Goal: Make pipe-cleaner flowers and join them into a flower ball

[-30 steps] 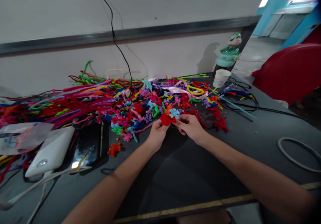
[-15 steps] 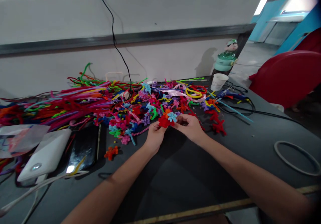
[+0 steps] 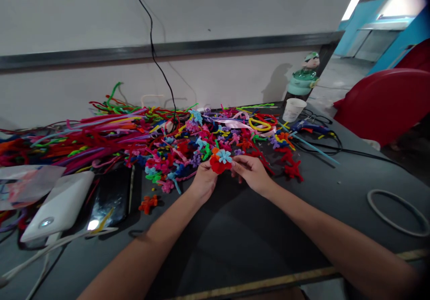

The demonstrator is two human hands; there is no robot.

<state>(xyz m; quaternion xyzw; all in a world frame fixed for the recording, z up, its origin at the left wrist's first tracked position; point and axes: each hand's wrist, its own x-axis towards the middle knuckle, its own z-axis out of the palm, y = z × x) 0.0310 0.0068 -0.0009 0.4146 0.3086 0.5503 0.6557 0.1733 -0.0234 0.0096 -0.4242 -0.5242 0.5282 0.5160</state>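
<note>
A small bunch of pipe-cleaner flowers [image 3: 220,168], red with a light blue flower [image 3: 224,156] and some orange, is held up over the table. My left hand [image 3: 204,181] pinches it from the left, fingertips partly hidden behind the red part. From the other side my right hand [image 3: 251,172] has its thumb and forefinger closed at the bunch's right edge, by the blue flower. Just beyond both hands spreads a heap of small pipe-cleaner flowers [image 3: 181,147] in many colours. A lone orange flower [image 3: 148,204] lies left of my left forearm.
Long loose pipe cleaners [image 3: 101,134] pile up at the left back. A white power bank [image 3: 60,206] with a cable and a dark phone [image 3: 110,197] lie left. At right are a paper cup [image 3: 294,110], a blue glue gun [image 3: 311,127] and a grey ring [image 3: 398,212].
The flower bunch has shifted slightly left and turned, so the light blue flower faces me more fully. My right hand's fingers have drawn back to its edge.
</note>
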